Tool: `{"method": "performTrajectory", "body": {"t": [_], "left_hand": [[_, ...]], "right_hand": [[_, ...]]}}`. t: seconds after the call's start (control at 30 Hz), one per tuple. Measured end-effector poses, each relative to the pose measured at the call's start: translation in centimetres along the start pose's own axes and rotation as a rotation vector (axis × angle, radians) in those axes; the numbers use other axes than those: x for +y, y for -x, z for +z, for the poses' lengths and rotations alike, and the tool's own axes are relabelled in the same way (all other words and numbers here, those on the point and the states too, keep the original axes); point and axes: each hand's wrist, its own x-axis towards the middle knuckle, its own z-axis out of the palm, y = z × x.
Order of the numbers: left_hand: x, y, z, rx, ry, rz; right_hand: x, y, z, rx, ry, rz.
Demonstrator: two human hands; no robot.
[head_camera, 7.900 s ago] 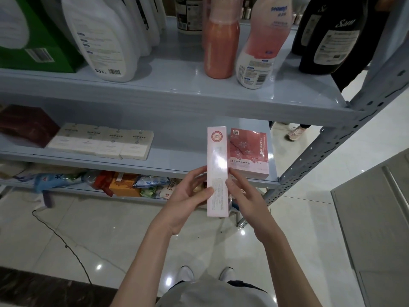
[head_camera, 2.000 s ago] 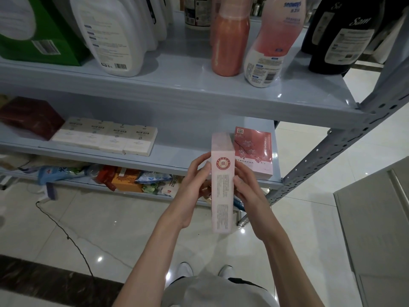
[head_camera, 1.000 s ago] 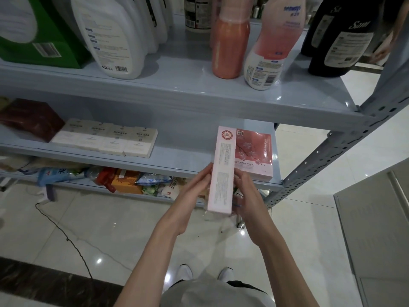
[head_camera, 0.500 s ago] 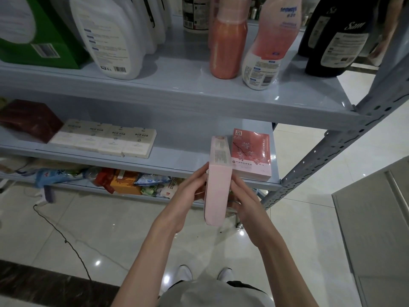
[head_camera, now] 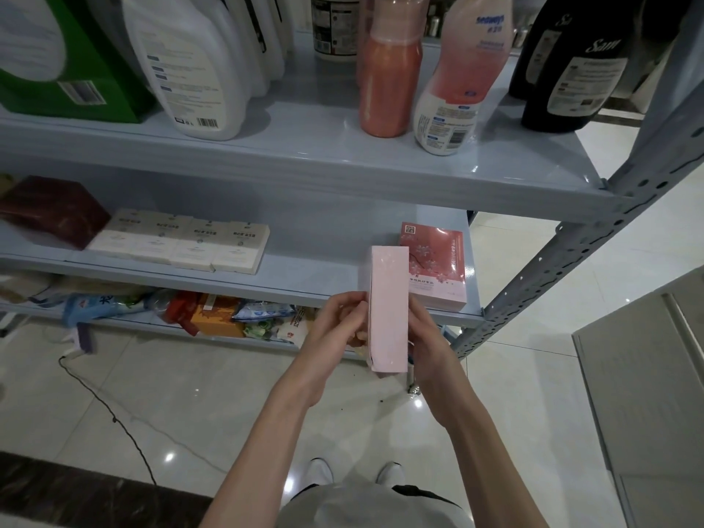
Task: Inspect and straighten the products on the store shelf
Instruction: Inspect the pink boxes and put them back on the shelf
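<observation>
the left hand (head_camera: 339, 322) pinches the left edge of the tall pale pink box (head_camera: 388, 310), held upright before the middle shelf (head_camera: 316, 268), the right hand (head_camera: 428, 339) curls its fingers round the right side, just beside the red flower-printed box (head_camera: 438, 268) lying on that shelf.

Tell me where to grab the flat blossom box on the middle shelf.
The blossom box lies flat on the middle shelf, short end at the lip, upper shelf overhead. So probably come from the front, pinching its two long sides near that end.
</observation>
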Motion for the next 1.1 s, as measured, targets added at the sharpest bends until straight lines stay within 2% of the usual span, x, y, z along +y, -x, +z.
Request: {"method": "performTrajectory", "body": {"t": [0.33, 0.53, 0.67, 0.93, 1.1], "left_hand": [[-0.2, -0.1, 0.0, -0.041, -0.017, 0.007], [-0.6, -0.1, 0.2, -0.049, 0.117, -0.002], [-0.3, -0.2, -0.1, -0.035, 0.102, -0.012], [-0.1, -0.2, -0.1, -0.033, -0.009, -0.004], [-0.4, -0.4, 0.0, -0.054, -0.018, -0.04]], "right_hand": [[-0.9, 0.8, 0.7, 0.014, -0.069, -0.048], [0.1, -0.1, 0.2, 0.029, 0.005, -0.011], [0.3, -0.2, -0.1, 0.01, 0.058, -0.005], [-0.5, 0.5, 0.4, 0.116, -0.047, -0.028], [-0.3, 0.3, 0.6, 0.112, -0.086, 0.011]]}}
